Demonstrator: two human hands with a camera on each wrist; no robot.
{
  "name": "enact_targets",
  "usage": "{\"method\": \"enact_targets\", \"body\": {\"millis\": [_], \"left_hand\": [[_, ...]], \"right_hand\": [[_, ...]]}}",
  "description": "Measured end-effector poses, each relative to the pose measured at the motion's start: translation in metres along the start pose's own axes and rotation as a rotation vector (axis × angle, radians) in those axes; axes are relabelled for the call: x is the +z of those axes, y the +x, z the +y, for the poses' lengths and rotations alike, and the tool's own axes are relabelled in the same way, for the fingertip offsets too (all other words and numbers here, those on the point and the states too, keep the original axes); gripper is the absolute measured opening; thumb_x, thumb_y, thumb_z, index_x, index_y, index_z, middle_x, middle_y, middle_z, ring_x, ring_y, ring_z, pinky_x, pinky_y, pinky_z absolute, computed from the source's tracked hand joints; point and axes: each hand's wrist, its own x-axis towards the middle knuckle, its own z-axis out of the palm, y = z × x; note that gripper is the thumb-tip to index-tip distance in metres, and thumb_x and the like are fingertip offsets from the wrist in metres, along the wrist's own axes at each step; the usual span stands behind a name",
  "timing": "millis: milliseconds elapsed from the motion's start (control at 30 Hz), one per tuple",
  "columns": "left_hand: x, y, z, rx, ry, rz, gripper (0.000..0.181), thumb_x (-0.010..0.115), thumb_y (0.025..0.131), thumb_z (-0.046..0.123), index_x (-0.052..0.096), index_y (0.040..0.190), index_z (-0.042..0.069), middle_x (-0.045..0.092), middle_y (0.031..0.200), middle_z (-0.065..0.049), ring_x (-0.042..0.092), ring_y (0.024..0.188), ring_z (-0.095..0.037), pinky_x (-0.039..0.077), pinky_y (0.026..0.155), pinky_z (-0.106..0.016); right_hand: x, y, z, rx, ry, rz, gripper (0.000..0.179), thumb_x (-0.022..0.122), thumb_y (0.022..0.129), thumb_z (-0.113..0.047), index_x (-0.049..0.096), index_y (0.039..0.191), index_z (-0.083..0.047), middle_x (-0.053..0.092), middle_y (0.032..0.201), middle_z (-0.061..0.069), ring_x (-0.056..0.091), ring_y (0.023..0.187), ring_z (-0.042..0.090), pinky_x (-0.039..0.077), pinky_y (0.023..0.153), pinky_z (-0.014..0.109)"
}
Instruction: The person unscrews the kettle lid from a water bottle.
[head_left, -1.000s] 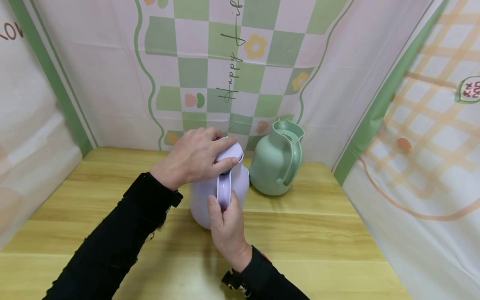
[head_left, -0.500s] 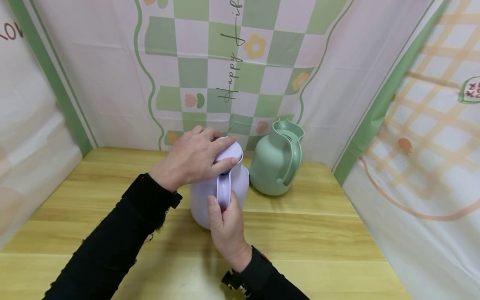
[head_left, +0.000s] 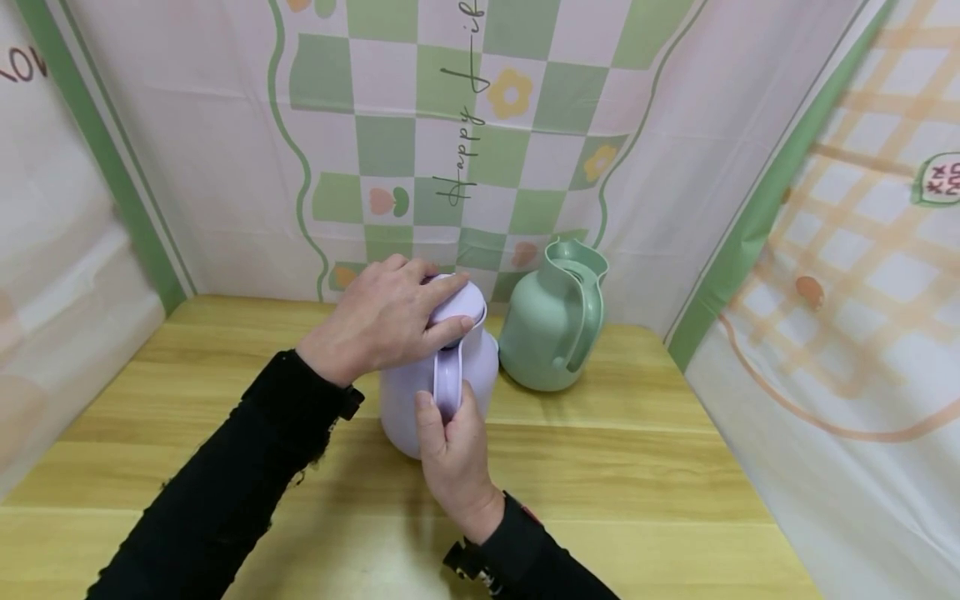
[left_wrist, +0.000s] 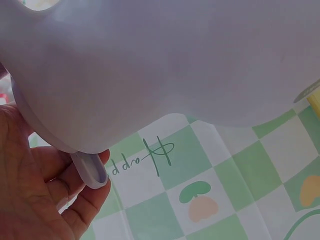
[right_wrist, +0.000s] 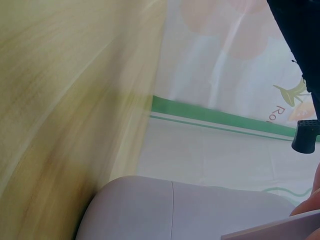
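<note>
A lavender thermos jug (head_left: pixel 401 408) stands upright on the wooden table, its handle turned toward me. Over its top, my left hand (head_left: pixel 382 317) grips the round lid (head_left: pixel 459 304), thumb on the near side. In the left wrist view, curled fingers of the left hand (left_wrist: pixel 35 185) reach round the jug's spout (left_wrist: pixel 95 175). My right hand (head_left: pixel 457 458) holds the handle (head_left: pixel 447 379), thumb along its left side. The right wrist view has the jug's body (right_wrist: pixel 135 210) along the bottom, with fingertips (right_wrist: pixel 311 202) by the handle (right_wrist: pixel 285 229) at the right edge.
Just right of and behind the lavender jug stands a green thermos jug (head_left: pixel 536 342), its handle facing near right. Printed cloth (head_left: pixel 465 150) hangs behind the wooden table (head_left: pixel 600 475) and at both sides.
My left hand has shifted very slightly leftward over the lid. The right hand and both jugs stay where they were.
</note>
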Motion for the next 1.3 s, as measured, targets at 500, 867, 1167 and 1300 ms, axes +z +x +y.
{"method": "enact_targets", "body": {"millis": [500,867,1167,1300], "left_hand": [[-0.002,-0.003,0.003,0.000,0.052,0.034,0.057,0.054,0.102,0.055,0.068,0.140,0.016,0.072,0.128,-0.018,0.069,0.105,-0.039,0.056,0.090,-0.050],[-0.005,-0.005,0.008,0.012,0.086,0.070,0.054,0.059,0.101,0.052,0.071,0.135,0.012,0.075,0.119,-0.019,0.071,0.099,-0.037,0.054,0.086,-0.045],[-0.009,-0.004,0.012,0.016,0.115,0.093,0.048,0.061,0.100,0.049,0.074,0.126,0.011,0.076,0.096,-0.016,0.067,0.079,-0.031,0.047,0.069,-0.039],[-0.010,-0.003,0.015,-0.021,0.132,0.066,0.047,0.060,0.100,0.050,0.075,0.122,0.011,0.074,0.090,-0.014,0.066,0.077,-0.029,0.046,0.067,-0.038]], "right_hand": [[-0.001,0.001,0.002,0.004,0.014,-0.006,0.030,0.052,0.107,-0.010,0.050,0.133,0.004,0.064,0.121,0.016,0.065,0.111,0.024,0.056,0.090,0.037],[-0.001,0.002,0.003,0.004,0.010,0.000,0.029,0.053,0.107,-0.010,0.051,0.132,0.005,0.064,0.118,0.016,0.065,0.109,0.023,0.056,0.088,0.036],[0.001,0.002,0.001,-0.001,0.008,0.003,0.030,0.053,0.107,-0.010,0.051,0.132,0.006,0.064,0.117,0.017,0.064,0.108,0.022,0.055,0.087,0.035],[0.001,0.002,0.001,-0.005,0.006,0.007,0.030,0.053,0.106,-0.010,0.051,0.131,0.006,0.063,0.115,0.017,0.064,0.107,0.022,0.055,0.086,0.035]]}}
